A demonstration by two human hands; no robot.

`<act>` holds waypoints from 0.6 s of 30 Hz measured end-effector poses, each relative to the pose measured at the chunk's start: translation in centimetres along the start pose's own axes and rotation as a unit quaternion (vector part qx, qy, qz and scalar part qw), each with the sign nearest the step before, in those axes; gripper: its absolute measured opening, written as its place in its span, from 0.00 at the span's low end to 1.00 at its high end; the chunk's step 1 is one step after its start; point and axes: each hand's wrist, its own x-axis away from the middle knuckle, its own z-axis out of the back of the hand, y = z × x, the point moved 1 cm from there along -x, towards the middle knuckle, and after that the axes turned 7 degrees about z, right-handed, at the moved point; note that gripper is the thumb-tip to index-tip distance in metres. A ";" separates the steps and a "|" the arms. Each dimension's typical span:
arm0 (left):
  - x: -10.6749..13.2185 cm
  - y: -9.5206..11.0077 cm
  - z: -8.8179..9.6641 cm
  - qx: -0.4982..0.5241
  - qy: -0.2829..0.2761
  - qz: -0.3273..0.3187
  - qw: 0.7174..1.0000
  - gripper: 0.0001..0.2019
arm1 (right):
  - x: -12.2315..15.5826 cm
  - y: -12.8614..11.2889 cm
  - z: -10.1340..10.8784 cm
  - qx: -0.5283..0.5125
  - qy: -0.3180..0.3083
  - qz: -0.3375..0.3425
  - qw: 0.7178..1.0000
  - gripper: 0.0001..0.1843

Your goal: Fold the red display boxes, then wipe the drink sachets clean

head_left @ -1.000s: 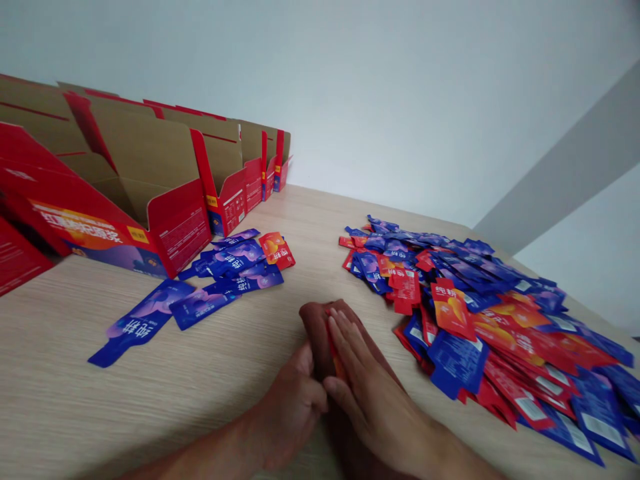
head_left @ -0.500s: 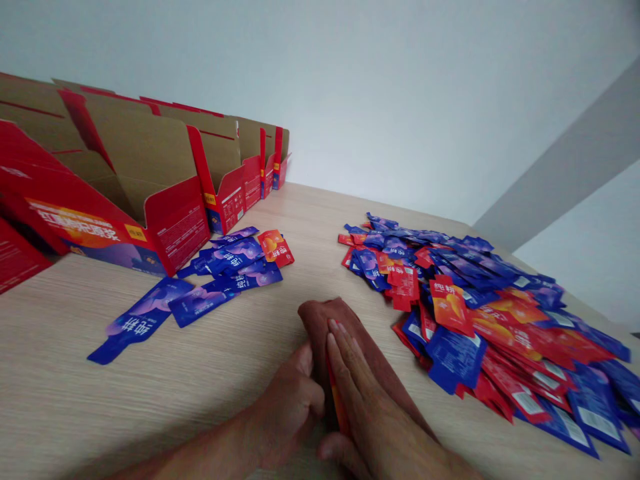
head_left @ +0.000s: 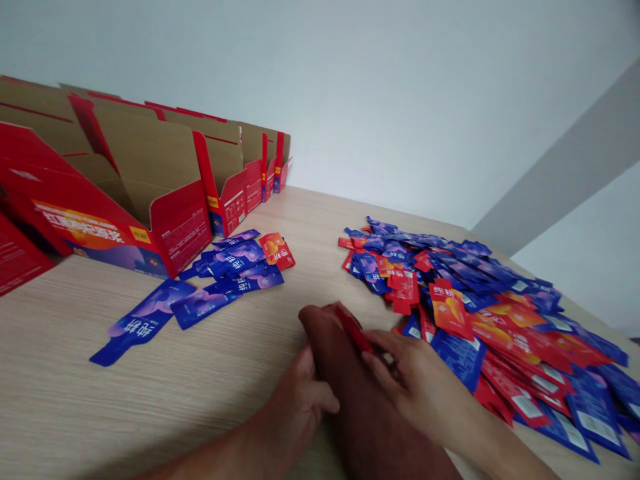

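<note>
A reddish-brown cloth (head_left: pixel 350 393) lies bunched in front of me at the table's near edge. My left hand (head_left: pixel 295 407) is closed round its left side, thumb and curled fingers gripping the fabric. On the other side, my right hand (head_left: pixel 415 373) pinches a red sachet (head_left: pixel 354 327) between thumb and fingers. That sachet rests against the cloth's right edge, its lower part hidden by my fingers and the fabric. Just right of my right hand spreads a big pile of blue and red sachets (head_left: pixel 450 300).
Open red cartons (head_left: pixel 180 233) with brown insides stand in a row at the back left. Before them lie several blue sachets (head_left: pixel 205 303) and a red-orange sachet (head_left: pixel 277 251). A pale wall (head_left: pixel 380 113) rises behind the wooden table (head_left: pixel 200 387).
My right hand was lying flat over a red-orange sachet on the cloth; it has moved right and now pinches a red sachet at the cloth's edge. My left hand keeps hold of the cloth.
</note>
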 end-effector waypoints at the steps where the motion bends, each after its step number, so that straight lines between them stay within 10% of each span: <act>1: 0.0 0.0 -0.1 0.003 0.003 -0.003 1.000 0.54 | -0.2 0.2 0.7 0.033 0.004 -0.011 0.999 0.19; 8: -0.4 -0.2 -0.3 0.005 -0.005 -0.010 1.000 0.53 | -8.1 0.8 3.3 0.009 0.074 -0.030 0.997 0.17; 18: -0.4 0.4 0.2 0.019 -0.051 -0.012 0.998 0.52 | -26.3 -2.5 -4.0 -0.009 0.034 -0.058 0.998 0.17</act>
